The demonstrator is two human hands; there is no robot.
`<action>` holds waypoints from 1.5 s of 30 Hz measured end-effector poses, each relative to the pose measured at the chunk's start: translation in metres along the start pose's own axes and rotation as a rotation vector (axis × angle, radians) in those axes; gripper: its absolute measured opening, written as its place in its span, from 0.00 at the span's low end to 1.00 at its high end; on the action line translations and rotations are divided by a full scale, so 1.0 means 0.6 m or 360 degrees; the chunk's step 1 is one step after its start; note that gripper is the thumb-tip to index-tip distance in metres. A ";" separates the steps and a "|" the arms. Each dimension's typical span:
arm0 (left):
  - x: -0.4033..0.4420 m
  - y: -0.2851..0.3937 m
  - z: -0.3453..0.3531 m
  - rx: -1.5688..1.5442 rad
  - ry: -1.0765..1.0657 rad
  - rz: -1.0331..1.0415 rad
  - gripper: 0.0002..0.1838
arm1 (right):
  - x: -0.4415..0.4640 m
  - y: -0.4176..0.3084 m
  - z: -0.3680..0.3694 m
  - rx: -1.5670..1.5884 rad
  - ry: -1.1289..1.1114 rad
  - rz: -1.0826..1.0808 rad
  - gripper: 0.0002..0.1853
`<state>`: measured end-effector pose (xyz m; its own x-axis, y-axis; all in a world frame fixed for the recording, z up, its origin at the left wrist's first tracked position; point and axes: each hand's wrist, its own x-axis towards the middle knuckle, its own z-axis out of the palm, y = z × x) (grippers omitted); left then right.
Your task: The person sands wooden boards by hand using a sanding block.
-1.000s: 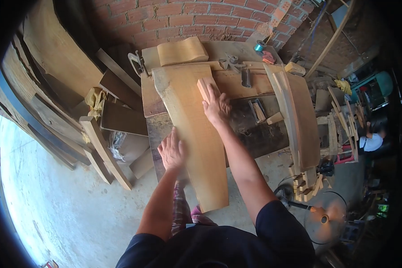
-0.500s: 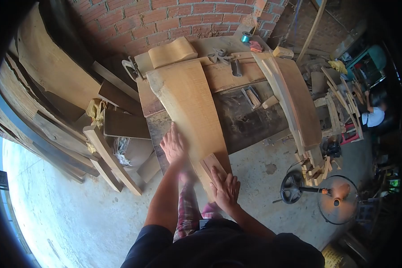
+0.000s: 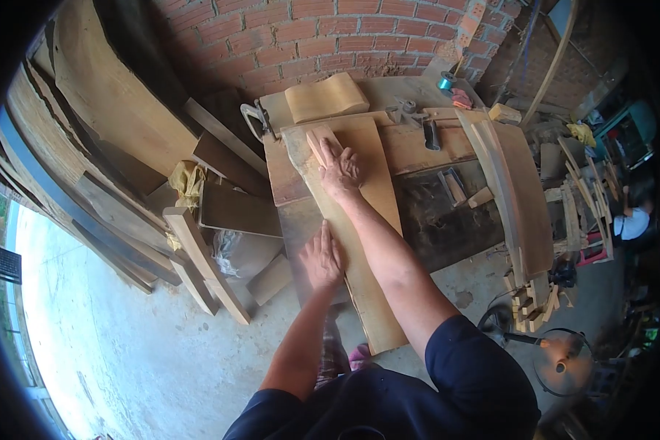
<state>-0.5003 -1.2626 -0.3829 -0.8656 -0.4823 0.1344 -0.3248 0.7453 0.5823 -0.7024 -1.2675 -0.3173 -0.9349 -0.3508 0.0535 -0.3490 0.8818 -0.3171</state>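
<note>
A long wooden board with a wavy left edge lies along the workbench and juts past its near side. My right hand is at the board's far end, fingers closed over a small flat wooden block that rests on the board's face. What lies under the block is hidden. My left hand is beside the board's left edge, fingers stretched out; the thumb side is close to the edge.
A clamp grips the bench's far left corner. A curved wood piece, a hand plane and curved planks lie on the bench. Timber leans at left. A fan stands at right, with a person beyond.
My right hand has pushed the wooden block from the board's near end to its far end. My left hand stays at the left edge. The camera view has shifted.
</note>
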 end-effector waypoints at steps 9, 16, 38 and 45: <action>-0.011 0.007 -0.004 -0.0145 0.0153 0.0053 0.27 | -0.529 0.133 -0.058 -0.0220 0.0045 -0.0096 0.40; -0.008 0.019 -0.019 -0.0168 0.0129 -0.0026 0.24 | -0.661 0.146 -0.074 -0.0164 -0.0162 -0.0084 0.39; -0.009 0.002 -0.002 -0.0187 0.0197 -0.0080 0.22 | -0.399 0.098 -0.044 -0.0218 0.0012 -0.0104 0.42; -0.013 0.009 -0.016 -0.0265 0.0199 -0.0080 0.22 | -0.708 0.164 -0.082 -0.0244 -0.0150 -0.0119 0.43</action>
<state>-0.4914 -1.2591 -0.3729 -0.7925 -0.5780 0.1945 -0.2899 0.6377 0.7137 -0.3428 -1.0159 -0.3247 -0.8984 -0.4388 -0.0200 -0.4297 0.8874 -0.1670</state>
